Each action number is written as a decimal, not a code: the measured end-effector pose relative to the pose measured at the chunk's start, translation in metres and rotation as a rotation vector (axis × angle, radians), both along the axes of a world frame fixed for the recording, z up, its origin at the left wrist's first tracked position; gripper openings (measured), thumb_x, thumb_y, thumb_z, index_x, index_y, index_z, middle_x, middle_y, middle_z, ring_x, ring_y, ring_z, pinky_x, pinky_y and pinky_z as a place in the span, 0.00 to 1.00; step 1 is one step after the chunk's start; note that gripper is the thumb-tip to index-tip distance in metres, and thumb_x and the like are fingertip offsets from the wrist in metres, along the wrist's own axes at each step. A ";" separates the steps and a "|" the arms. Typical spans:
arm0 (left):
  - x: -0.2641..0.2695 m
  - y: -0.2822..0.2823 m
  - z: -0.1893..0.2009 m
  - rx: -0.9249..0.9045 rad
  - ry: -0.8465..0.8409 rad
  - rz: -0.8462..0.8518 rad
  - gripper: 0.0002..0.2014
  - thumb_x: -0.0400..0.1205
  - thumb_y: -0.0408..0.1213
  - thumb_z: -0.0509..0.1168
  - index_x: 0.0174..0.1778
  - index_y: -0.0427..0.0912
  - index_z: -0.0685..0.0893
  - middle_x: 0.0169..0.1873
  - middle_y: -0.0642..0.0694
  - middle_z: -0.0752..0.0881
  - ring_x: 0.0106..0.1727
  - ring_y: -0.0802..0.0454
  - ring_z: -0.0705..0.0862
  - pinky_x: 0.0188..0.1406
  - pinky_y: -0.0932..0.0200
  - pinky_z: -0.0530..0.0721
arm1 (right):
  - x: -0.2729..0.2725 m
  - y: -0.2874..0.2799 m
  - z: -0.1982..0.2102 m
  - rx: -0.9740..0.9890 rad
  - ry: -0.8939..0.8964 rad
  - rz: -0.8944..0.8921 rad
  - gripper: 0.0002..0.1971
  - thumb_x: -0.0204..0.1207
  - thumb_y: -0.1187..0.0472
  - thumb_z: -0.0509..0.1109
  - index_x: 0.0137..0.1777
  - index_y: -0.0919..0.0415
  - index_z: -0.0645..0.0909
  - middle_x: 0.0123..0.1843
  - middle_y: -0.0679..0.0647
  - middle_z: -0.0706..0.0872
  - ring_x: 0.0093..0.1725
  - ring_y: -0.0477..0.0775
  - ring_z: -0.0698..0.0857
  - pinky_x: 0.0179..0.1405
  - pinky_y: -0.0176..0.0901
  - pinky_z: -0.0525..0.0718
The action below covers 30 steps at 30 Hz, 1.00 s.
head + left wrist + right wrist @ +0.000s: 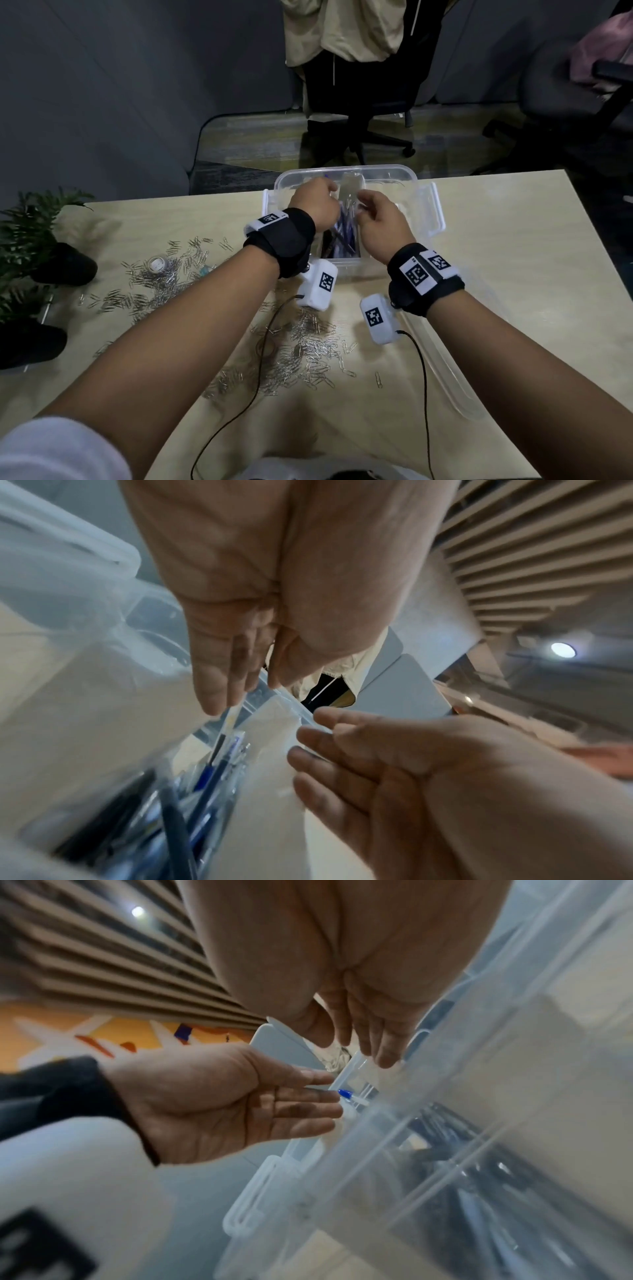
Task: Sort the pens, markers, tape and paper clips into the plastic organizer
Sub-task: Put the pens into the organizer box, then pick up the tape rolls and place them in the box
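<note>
The pale wooden counter (496,260) carries a clear plastic organizer (424,219) at its far edge, with its clear lid (445,370) lying flat near the right forearm. Both hands hover over the organizer's middle compartment, where dark and blue pens (342,236) lie bunched together. The left hand (317,205) has straight, relaxed fingers (214,693) pointing down, touching the white end of one blue-capped pen (230,721). The right hand (380,219) is spread with straight fingers (385,1053) at the organizer's rim, gripping nothing. Loose paper clips (301,356) lie scattered across the counter near the arms, and a small roll of tape (158,264) sits among those on the left.
</note>
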<state>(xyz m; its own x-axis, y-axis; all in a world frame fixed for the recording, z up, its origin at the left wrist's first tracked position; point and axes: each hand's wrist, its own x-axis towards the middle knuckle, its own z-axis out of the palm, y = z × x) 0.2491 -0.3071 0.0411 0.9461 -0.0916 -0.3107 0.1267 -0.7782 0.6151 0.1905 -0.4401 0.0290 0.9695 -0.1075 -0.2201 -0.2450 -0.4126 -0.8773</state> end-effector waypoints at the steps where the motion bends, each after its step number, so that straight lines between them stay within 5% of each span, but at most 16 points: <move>1: 0.001 0.000 0.001 0.030 -0.033 -0.013 0.16 0.84 0.31 0.59 0.66 0.44 0.82 0.66 0.45 0.84 0.67 0.47 0.81 0.65 0.58 0.77 | -0.002 -0.001 -0.001 -0.054 -0.043 0.012 0.17 0.83 0.65 0.62 0.70 0.60 0.79 0.66 0.54 0.85 0.64 0.51 0.83 0.66 0.41 0.78; 3: 0.005 -0.002 0.004 0.131 -0.104 -0.079 0.14 0.83 0.29 0.59 0.60 0.45 0.86 0.61 0.45 0.86 0.62 0.46 0.83 0.62 0.53 0.81 | -0.008 -0.001 -0.003 -0.122 -0.107 0.045 0.13 0.81 0.67 0.63 0.61 0.59 0.84 0.57 0.53 0.88 0.55 0.51 0.85 0.58 0.40 0.80; 7: 0.018 -0.008 0.004 0.515 -0.238 -0.335 0.18 0.82 0.26 0.60 0.66 0.40 0.84 0.62 0.39 0.78 0.64 0.38 0.78 0.58 0.43 0.83 | -0.011 -0.002 -0.013 -0.217 -0.168 0.093 0.11 0.78 0.67 0.64 0.54 0.59 0.86 0.54 0.54 0.88 0.53 0.53 0.85 0.58 0.46 0.83; 15: 0.025 -0.021 0.002 0.888 -0.251 -0.461 0.15 0.85 0.31 0.55 0.65 0.38 0.81 0.67 0.37 0.70 0.65 0.36 0.73 0.52 0.45 0.76 | -0.005 -0.005 -0.019 -0.227 -0.175 0.079 0.09 0.77 0.67 0.65 0.50 0.59 0.87 0.51 0.53 0.89 0.47 0.48 0.82 0.50 0.33 0.76; 23: 0.016 -0.023 0.000 0.935 -0.281 -0.436 0.16 0.85 0.31 0.55 0.66 0.36 0.80 0.65 0.35 0.74 0.65 0.36 0.76 0.58 0.45 0.76 | -0.004 -0.005 -0.025 -0.245 -0.181 0.085 0.09 0.76 0.66 0.65 0.49 0.58 0.86 0.51 0.54 0.88 0.49 0.51 0.85 0.53 0.40 0.81; 27: 0.011 -0.018 0.012 0.818 -0.311 -0.433 0.13 0.83 0.28 0.59 0.63 0.33 0.79 0.58 0.35 0.82 0.58 0.36 0.83 0.47 0.47 0.79 | -0.005 -0.005 -0.025 -0.244 -0.186 0.085 0.09 0.76 0.65 0.65 0.50 0.59 0.86 0.51 0.54 0.88 0.49 0.52 0.85 0.55 0.43 0.83; 30: -0.002 -0.016 0.018 0.645 -0.256 -0.458 0.07 0.81 0.36 0.65 0.51 0.37 0.81 0.48 0.37 0.84 0.50 0.37 0.86 0.41 0.50 0.81 | -0.004 -0.004 -0.026 -0.254 -0.177 0.091 0.08 0.75 0.64 0.65 0.49 0.60 0.86 0.50 0.54 0.88 0.49 0.53 0.85 0.54 0.48 0.84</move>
